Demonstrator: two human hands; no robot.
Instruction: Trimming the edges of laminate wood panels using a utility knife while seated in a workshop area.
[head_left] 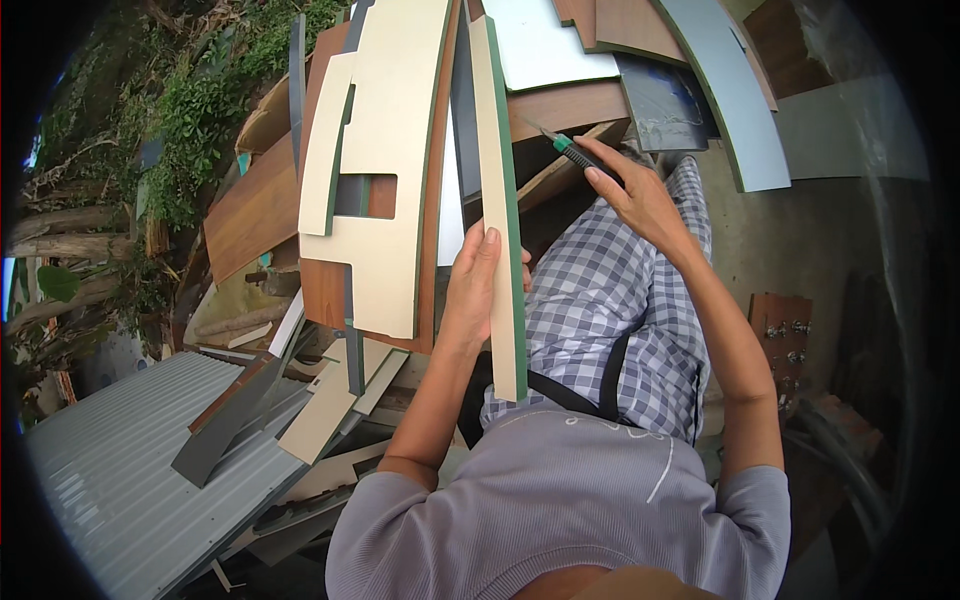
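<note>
My left hand (470, 285) is wrapped around a long narrow board strip (500, 180), cream on its face and green along its edge. The strip stands lengthwise in front of me, its lower end close to my waist. In my right hand (645, 200), to the right of the strip, is a utility knife (578, 153) with a black and green handle. Its thin blade points up and left toward the strip, apart from it. A large cream panel (385, 265) with cut-out openings lies left of my left hand, on brown boards.
White (555, 50), brown (570, 105) and light blue (735, 110) boards are piled ahead. A corrugated metal sheet (110, 460) with offcuts (310, 425) lies at lower left, plants (200, 130) beyond. A brown board with metal fittings (782, 330) is at right.
</note>
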